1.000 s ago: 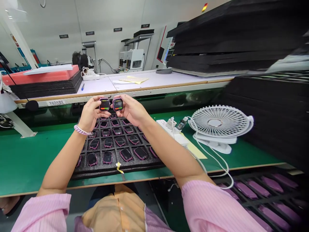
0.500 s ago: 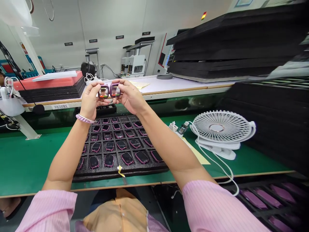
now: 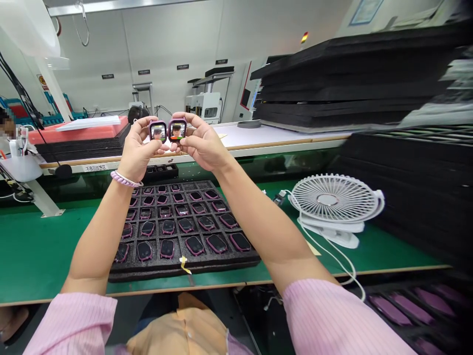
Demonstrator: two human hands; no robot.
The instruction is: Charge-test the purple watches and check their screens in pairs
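Note:
Two purple-framed smartwatches without straps are held up side by side above the back of the bench, their screens lit and facing me. My left hand (image 3: 139, 145) pinches the left smartwatch (image 3: 157, 131) by its edges. In my right hand (image 3: 202, 140) is the right smartwatch (image 3: 177, 130), gripped between thumb and fingers. Only a narrow gap shows between the two cases. Below them lies a black foam tray (image 3: 192, 190) with rows of similar watches, dark-screened, one per compartment. A bit of yellow tape (image 3: 185, 265) sticks to its front edge.
A white clip fan (image 3: 328, 199) with a trailing cable stands right on the green bench (image 3: 48, 251). Black foam trays (image 3: 325, 79) are piled on the back shelf. At left are pink foam (image 3: 81, 129) and a lamp post (image 3: 40, 197). More purple pieces (image 3: 389, 309) lie lower right.
Both hands still hold the watches, now tilted more upright so their screens face me more squarely. My thumbs have moved down to the lower edges. The camera view has shifted slightly.

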